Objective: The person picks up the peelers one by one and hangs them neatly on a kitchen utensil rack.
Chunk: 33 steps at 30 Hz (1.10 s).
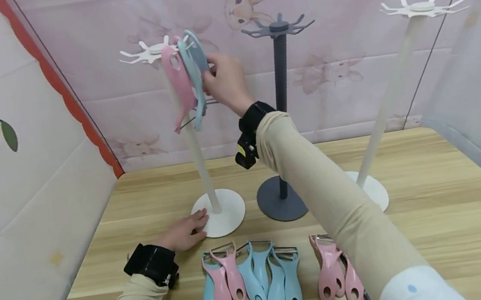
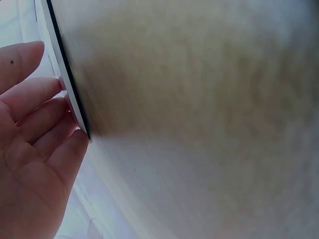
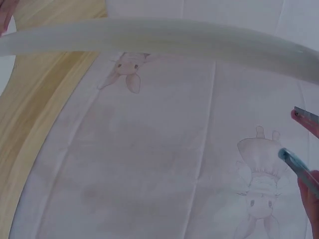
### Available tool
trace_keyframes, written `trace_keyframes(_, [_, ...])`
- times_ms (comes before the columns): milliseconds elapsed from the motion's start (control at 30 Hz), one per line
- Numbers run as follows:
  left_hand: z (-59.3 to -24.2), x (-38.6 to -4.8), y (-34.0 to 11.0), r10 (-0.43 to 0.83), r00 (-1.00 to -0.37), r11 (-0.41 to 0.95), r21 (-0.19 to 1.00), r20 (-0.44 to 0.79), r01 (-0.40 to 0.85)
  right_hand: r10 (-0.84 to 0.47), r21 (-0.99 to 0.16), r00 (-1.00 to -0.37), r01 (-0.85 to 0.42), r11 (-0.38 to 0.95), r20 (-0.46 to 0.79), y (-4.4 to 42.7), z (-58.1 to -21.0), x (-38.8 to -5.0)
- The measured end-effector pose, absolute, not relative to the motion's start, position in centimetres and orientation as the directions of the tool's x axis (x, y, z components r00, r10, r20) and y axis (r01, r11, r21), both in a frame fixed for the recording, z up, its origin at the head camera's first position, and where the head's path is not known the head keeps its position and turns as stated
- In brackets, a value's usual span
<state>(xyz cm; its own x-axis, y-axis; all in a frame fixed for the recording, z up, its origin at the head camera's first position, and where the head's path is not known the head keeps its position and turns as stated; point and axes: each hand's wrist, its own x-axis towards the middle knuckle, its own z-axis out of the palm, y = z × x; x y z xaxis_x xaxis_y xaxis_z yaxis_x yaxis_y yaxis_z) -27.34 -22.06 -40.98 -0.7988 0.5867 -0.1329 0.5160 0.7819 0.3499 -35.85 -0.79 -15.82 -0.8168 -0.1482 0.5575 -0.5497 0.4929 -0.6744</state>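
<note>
In the head view my right hand (image 1: pixel 227 81) pinches a blue peeler (image 1: pixel 198 54) at the hooks of the left white stand (image 1: pixel 151 53). Beside it hang another blue peeler (image 1: pixel 193 81) and a pink peeler (image 1: pixel 178 78), heads down. The right wrist view shows fingertips (image 3: pixel 309 194) by a blue peeler part (image 3: pixel 296 164) at the right edge. My left hand (image 1: pixel 187 232) rests with its fingers on the stand's round base (image 1: pixel 227 215); in the left wrist view that hand (image 2: pixel 37 134) touches the base's edge with its fingers extended.
A dark grey stand (image 1: pixel 282 198) is in the middle, another white stand (image 1: pixel 372 192) at the right, partly behind my right sleeve. Several blue peelers (image 1: pixel 292 283) and pink peelers (image 1: pixel 221 289) lie in front of the left stand. More pink peelers (image 1: pixel 328 272) lie near my right sleeve.
</note>
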Motion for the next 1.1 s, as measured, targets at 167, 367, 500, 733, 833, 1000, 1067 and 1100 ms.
trace_keyframes(167, [-41.1, -27.3, -22.1, 0.583, -0.803, 0.783, 0.346, -0.122, 0.516, -0.202, -0.637, -0.807, -0.568, 0.521, 0.554, -1.5, -14.6, -36.4])
trace_keyframes(367, [-41.2, -27.2, -21.9, 0.576, -0.808, 0.786, 0.359, -0.129, 0.503, -0.292, -0.597, -0.773, -0.625, 0.503, 0.563, -2.1, -14.2, -36.8])
trace_keyframes(500, [-41.2, -27.3, -21.9, 0.578, -0.806, 0.782, 0.368, -0.129, 0.503, -0.345, -0.555, -0.696, -0.714, 0.426, 0.630, -2.0, -14.8, -37.0])
trace_keyframes(733, [-40.9, -27.0, -21.9, 0.584, -0.803, 0.777, 0.373, -0.124, 0.507, -0.409, -0.563, -0.633, -0.773, 0.293, 0.657, -1.2, -16.4, -36.6])
trace_keyframes(833, [-41.0, -27.0, -21.9, 0.579, -0.805, 0.781, 0.372, -0.131, 0.502, -0.410, -0.559, -0.624, -0.780, 0.281, 0.665, -1.0, -17.1, -36.3])
trace_keyframes(1000, [-41.3, -27.2, -21.8, 0.584, -0.803, 0.775, 0.380, -0.124, 0.505, -0.387, -0.577, -0.640, -0.768, 0.278, 0.664, -0.2, -18.7, -35.4])
trace_keyframes(1067, [-41.4, -27.2, -21.9, 0.585, -0.802, 0.774, 0.377, -0.119, 0.509, -0.382, -0.580, -0.649, -0.760, 0.293, 0.658, 0.2, -19.4, -35.0])
trace_keyframes(1100, [-41.4, -27.2, -21.9, 0.584, -0.803, 0.775, 0.375, -0.118, 0.509, -0.381, -0.579, -0.654, -0.756, 0.305, 0.653, 0.4, -19.8, -34.7])
